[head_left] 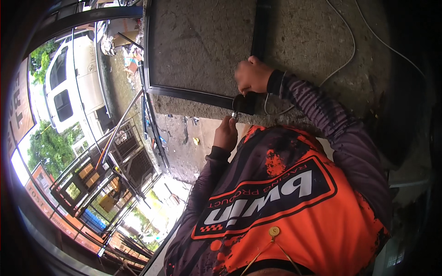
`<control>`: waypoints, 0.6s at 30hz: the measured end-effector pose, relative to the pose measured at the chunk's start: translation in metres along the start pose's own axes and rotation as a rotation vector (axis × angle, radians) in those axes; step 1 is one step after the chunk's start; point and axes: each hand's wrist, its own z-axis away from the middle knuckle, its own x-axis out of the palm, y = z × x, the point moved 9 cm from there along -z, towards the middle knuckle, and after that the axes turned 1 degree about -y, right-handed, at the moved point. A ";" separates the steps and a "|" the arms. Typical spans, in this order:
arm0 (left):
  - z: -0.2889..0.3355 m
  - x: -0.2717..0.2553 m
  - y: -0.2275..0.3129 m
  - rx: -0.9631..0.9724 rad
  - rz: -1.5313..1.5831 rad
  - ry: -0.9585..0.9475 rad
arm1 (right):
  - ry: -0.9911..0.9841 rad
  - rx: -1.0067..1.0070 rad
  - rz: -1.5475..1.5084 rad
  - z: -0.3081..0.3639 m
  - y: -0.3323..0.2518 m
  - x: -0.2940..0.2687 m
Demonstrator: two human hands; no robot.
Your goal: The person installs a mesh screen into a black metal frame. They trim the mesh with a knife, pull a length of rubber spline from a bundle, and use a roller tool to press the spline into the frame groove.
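Observation:
A black rectangular frame (193,93) with a dark panel, perhaps mesh (198,46), lies flat on a rough, worn work surface. Near its closest right corner, my left hand (225,134) grips a small tool (234,114) with a shiny metal collar and a dark curved head. The tool's head meets the frame's near rail, and its handle is hidden in my fingers. Just beyond it, my right hand (253,76) is closed above the frame's right side, fingers curled down. Whatever those fingers pinch is too small or hidden to make out.
A thin pale cable (353,41) loops over the surface right of the frame and runs close to my right wrist. Littered ground (184,133) lies to the left below the surface edge. Beyond are metal racks (124,145) and a parked white van (78,83).

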 end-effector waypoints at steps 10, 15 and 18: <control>-0.016 -0.002 0.044 0.079 -0.294 -0.102 | 0.070 -0.009 -0.152 -0.004 0.005 -0.005; -0.027 0.000 0.043 0.018 -0.252 -0.110 | -0.141 -0.003 -0.173 -0.009 0.017 -0.002; -0.024 0.001 0.037 0.017 -0.279 -0.143 | -0.136 0.028 -0.250 -0.009 0.019 -0.002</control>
